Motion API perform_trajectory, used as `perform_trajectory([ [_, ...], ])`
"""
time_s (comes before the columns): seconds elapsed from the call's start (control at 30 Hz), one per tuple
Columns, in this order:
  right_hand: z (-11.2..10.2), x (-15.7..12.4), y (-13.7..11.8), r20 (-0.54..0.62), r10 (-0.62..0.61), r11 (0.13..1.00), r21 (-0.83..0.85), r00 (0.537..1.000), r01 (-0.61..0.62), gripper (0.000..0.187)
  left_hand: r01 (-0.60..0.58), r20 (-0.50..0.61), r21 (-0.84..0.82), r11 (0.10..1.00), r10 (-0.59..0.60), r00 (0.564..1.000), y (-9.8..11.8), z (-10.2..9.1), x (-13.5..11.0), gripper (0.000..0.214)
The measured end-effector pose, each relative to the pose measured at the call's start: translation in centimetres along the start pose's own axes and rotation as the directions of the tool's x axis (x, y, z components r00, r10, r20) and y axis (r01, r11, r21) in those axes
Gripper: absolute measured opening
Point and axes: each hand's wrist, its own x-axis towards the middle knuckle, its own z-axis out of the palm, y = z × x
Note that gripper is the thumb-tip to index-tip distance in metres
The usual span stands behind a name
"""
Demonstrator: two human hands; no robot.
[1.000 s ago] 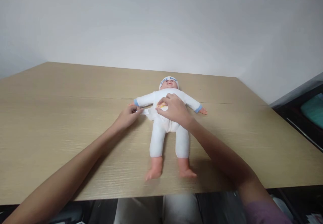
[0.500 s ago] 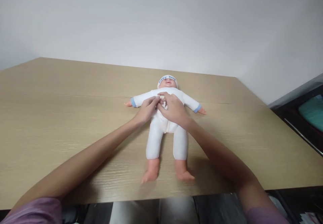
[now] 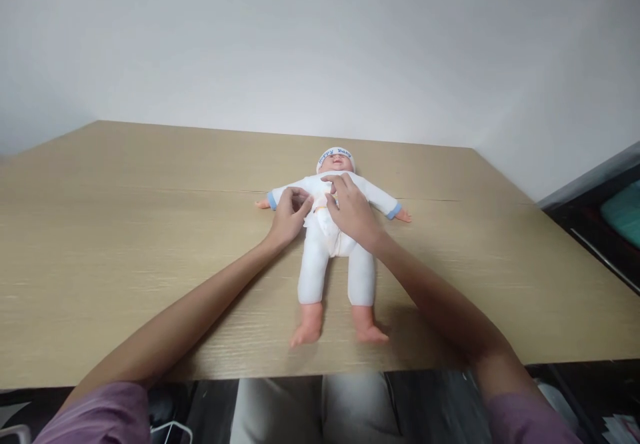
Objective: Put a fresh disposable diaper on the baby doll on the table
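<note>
A baby doll [image 3: 334, 264] in a white suit and white cap lies on its back on the wooden table [image 3: 125, 231], arms spread and bare feet toward me. A white diaper [image 3: 326, 229] wraps its waist. My left hand [image 3: 289, 216] rests on the doll's left side with fingers curled, pinching the diaper edge at the belly. My right hand [image 3: 351, 209] lies over the doll's chest and belly, fingers bent and pressing on the diaper front. Both hands hide most of the torso.
The table's near edge [image 3: 320, 367] runs just past the doll's feet, with my lap below it. A plain white wall stands behind the table. A dark shelf with a teal item [image 3: 623, 214] is at the right.
My left hand came in from the doll's side, where it held the diaper tab out, to the belly beside my right hand. The doll shifted slightly.
</note>
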Motion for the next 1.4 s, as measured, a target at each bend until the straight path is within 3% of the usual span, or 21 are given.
perform_trajectory([
  [0.07, -1.6, -1.4, -1.5, -0.033, -0.062, 0.998, -0.022, 0.998, 0.061, 0.046, -0.055, -0.105, 0.06, 0.997, 0.061, 0.993, 1.3, -0.5, -1.6, 0.031],
  [0.1, -2.5, -2.6, -2.4, -0.036, -0.096, 0.995, -0.009, 0.995, 0.095, 0.048, -0.104, -0.09, 0.092, 0.99, 0.112, 0.99, 2.2, -1.0, -2.6, 0.027],
  [0.17, -4.2, -5.6, -3.8, -0.01, -0.137, 0.987, 0.088, 0.99, 0.138, 0.043, -0.225, 0.1, 0.15, 0.963, 0.212, 0.972, 3.8, -2.2, -5.1, 0.028],
  [0.2, -4.8, -7.3, -4.3, 0.027, -0.139, 0.981, 0.143, 0.99, 0.133, 0.037, -0.286, 0.241, 0.165, 0.944, 0.243, 0.94, 4.5, -2.8, -6.3, 0.031],
  [0.27, -5.2, -10.6, -4.3, 0.132, -0.108, 0.97, 0.232, 0.985, 0.076, 0.026, -0.37, 0.504, 0.167, 0.914, 0.243, 0.829, 5.4, -3.8, -8.5, 0.034],
  [0.33, -4.8, -13.1, -3.3, 0.246, -0.078, 0.964, 0.267, 0.966, 0.009, 0.018, -0.375, 0.614, 0.178, 0.91, 0.195, 0.765, 5.6, -4.3, -9.9, 0.034],
  [0.43, -3.8, -14.6, -1.2, 0.272, -0.019, 0.971, 0.234, 0.962, -0.046, 0.01, -0.283, 0.569, 0.259, 0.923, 0.091, 0.818, 5.4, -3.9, -10.2, 0.034],
  [0.53, -3.5, -13.9, -0.2, 0.236, 0.09, 0.962, 0.232, 0.968, -0.146, 0.003, -0.251, 0.508, 0.378, 0.891, 0.027, 0.861, 5.3, -2.8, -9.3, 0.034],
  [0.7, -3.7, -12.7, -0.4, 0.227, 0.177, 0.93, 0.279, 0.958, -0.238, 0.005, -0.343, 0.455, 0.582, 0.737, 0.055, 0.889, 5.3, -0.6, -8.0, 0.036],
  [0.8, -3.2, -13.0, 0.2, 0.211, 0.227, 0.9, 0.329, 0.951, -0.288, 0.008, -0.345, 0.431, 0.58, 0.738, 0.081, 0.899, 5.0, 0.0, -8.0, 0.03],
  [0.97, -3.0, -13.6, 1.1, 0.223, 0.228, 0.865, 0.4, 0.948, -0.302, 0.023, -0.377, 0.425, 0.506, 0.776, 0.157, 0.892, 4.4, -0.3, -8.3, 0.027],
  [1.2, -3.5, -13.9, 0.5, 0.2, 0.138, 0.937, 0.292, 0.97, -0.193, 0.025, -0.51, 0.368, 0.382, 0.771, 0.38, 0.849, 3.4, -0.7, -8.4, 0.01],
  [1.4, -3.4, -14.5, -0.2, 0.202, 0.138, 0.956, 0.23, 0.97, -0.184, 0.027, -0.551, 0.357, 0.388, 0.739, 0.431, 0.829, 2.9, -0.8, -8.6, 0.011],
])
